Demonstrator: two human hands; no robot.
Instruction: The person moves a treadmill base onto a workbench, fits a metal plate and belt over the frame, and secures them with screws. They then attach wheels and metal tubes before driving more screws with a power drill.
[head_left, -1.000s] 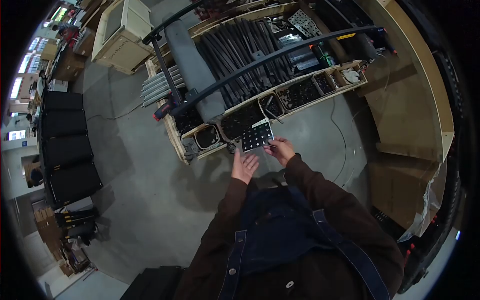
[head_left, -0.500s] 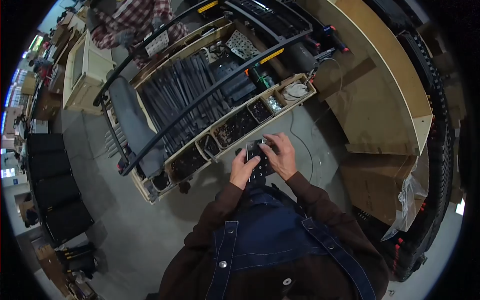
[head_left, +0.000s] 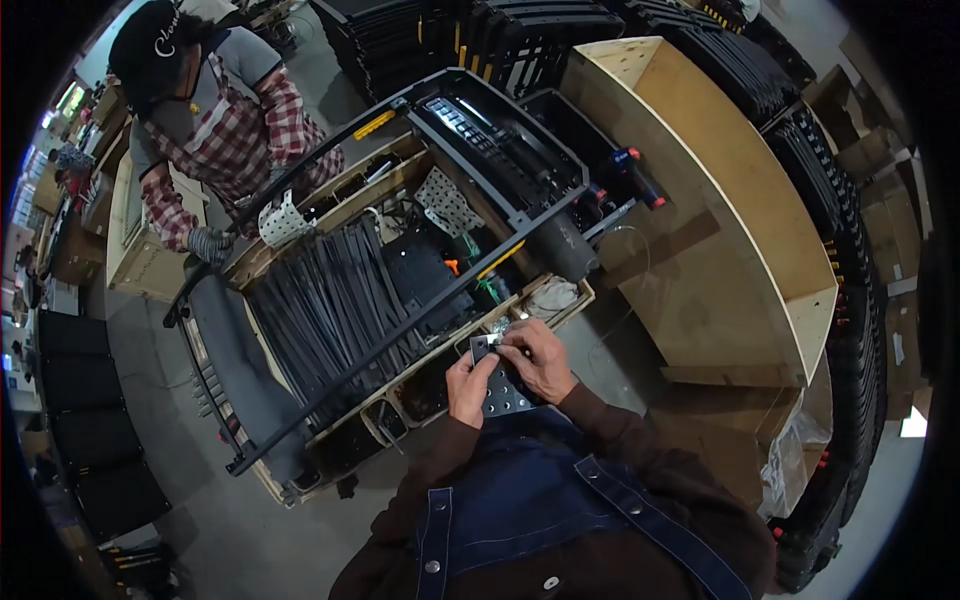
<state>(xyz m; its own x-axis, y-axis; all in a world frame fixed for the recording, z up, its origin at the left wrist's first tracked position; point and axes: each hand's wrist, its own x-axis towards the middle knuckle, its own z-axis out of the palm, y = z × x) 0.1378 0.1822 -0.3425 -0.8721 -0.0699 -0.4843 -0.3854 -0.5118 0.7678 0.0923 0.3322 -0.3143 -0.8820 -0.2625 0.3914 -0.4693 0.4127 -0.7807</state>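
Note:
A dark metal plate with several round holes (head_left: 503,394) is held in front of the apron, close to the body. My left hand (head_left: 469,387) grips its left edge, thumb on top near the upper corner. My right hand (head_left: 540,361) is at the plate's upper right part, thumb and fingers pinched together; whether a small part lies between them is too small to tell. Just beyond both hands runs the near side of a wooden workbench with small bins (head_left: 421,394). A black tubular frame (head_left: 400,328) lies across that bench.
Black strips (head_left: 325,290) fill the bench's middle. A co-worker in a checkered apron (head_left: 225,140) stands at the far left side, gloved hands near the frame. Right of the bench are a curved wooden box (head_left: 700,260), a power drill (head_left: 637,178) and a cardboard box (head_left: 715,425).
The view has shifted, showing more of the co-worker and the stacks behind. My hands and the plate are lower in the picture, and my right fingers have closed in near the plate's upper corner.

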